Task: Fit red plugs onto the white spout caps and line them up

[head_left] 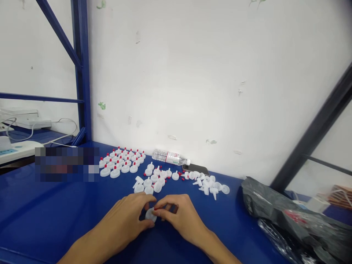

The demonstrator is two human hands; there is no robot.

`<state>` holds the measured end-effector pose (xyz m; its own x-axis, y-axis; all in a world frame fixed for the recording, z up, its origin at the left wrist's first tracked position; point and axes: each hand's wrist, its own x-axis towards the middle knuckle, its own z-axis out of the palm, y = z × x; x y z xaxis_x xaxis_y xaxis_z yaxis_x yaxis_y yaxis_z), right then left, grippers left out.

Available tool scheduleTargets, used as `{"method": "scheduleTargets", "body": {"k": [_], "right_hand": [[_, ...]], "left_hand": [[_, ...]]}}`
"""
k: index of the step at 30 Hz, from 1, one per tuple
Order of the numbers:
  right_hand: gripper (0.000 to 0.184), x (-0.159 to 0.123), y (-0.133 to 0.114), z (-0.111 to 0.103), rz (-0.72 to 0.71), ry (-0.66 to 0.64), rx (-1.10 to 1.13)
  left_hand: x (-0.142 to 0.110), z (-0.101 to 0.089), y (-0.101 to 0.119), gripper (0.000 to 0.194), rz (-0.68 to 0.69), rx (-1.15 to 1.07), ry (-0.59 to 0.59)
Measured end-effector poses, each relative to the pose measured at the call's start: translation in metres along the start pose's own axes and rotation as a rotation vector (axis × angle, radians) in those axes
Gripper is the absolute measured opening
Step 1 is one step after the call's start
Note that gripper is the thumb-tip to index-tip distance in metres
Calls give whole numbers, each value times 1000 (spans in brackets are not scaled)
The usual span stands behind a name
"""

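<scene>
My left hand (127, 219) and my right hand (180, 216) meet low on the blue table (55, 216), both pinching one white plastic cap (150, 215). A small red piece (155, 209) shows at my right fingertips on that cap. Just beyond the hands lies a loose heap of white caps (154, 181) with small red plugs (180, 175) scattered among them. Further left stand rows of white caps with red tips (121, 161). More plain white caps (210, 184) lie to the right.
A clear water bottle (171, 157) lies on its side by the white wall, with a dark phone (195, 169) beside it. A dark plastic bag (288, 216) fills the right side. A blue frame post (82, 73) rises at the left, with white devices and cables (24, 126) behind it.
</scene>
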<state>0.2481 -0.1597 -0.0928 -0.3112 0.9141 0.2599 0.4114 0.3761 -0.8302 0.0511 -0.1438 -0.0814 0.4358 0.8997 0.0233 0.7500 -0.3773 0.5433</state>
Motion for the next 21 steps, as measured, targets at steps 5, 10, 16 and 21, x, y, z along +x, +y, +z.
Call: {"method": "scheduleTargets", "body": {"k": [5, 10, 16, 21], "right_hand": [[10, 0, -2, -2, -79, 63, -24], [16, 0, -5, -4, -143, 25, -47], [19, -2, -6, -5, -113, -18, -83], [12, -2, -2, -4, -40, -39, -30]], "left_hand": [[-1, 1, 2, 17, -18, -4, -4], [1, 4, 5, 18, -23, -28, -14], [2, 3, 3, 19, -12, -43, -22], [2, 3, 1, 21, -22, -25, -20]]}}
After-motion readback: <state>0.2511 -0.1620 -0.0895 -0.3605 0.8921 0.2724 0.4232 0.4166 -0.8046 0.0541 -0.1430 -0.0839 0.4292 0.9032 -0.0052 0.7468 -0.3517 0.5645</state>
